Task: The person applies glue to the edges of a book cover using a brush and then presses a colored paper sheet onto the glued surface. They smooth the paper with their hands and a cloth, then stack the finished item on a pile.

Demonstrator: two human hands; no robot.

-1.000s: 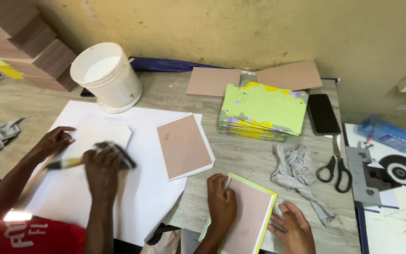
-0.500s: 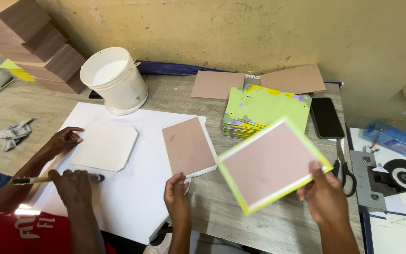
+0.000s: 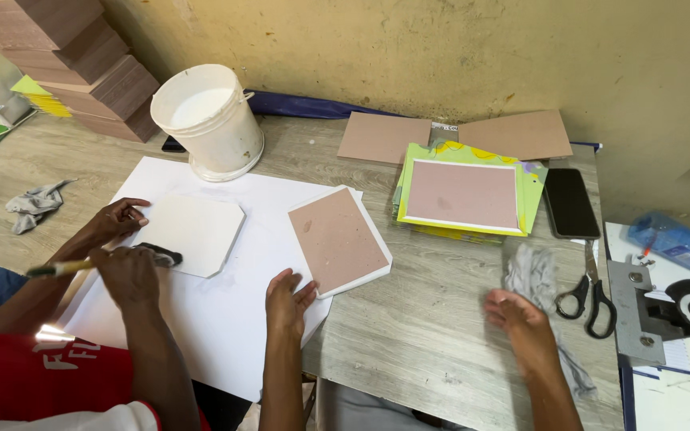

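Note:
My left hand (image 3: pixel 286 301) rests open on the large white sheet (image 3: pixel 225 319), just below a pink board lying on white paper (image 3: pixel 338 239). My right hand (image 3: pixel 518 315) hovers empty over the wooden table, close to a grey rag (image 3: pixel 532 275). A pink board with a yellow-green border (image 3: pixel 463 194) lies on top of the yellow-green stack (image 3: pixel 533 183) at the back. To my left, a co-worker in a red shirt holds a white clipped-corner sheet (image 3: pixel 193 234) with one hand (image 3: pixel 117 218) and drags a brush (image 3: pixel 157 255) across it with the other (image 3: pixel 125 274).
A white bucket (image 3: pixel 209 120) stands at the back left, beside stacked brown boards (image 3: pixel 89 72). Two loose brown boards (image 3: pixel 513 134) lean by the wall. A black phone (image 3: pixel 571 203), scissors (image 3: pixel 590 294) and a metal tool (image 3: pixel 664 311) lie at right. Another rag (image 3: pixel 35 203) lies far left.
The bordered board that both my hands held up has been laid on the yellow-green stack. My hands have come back down, empty. The co-worker keeps brushing the white sheet.

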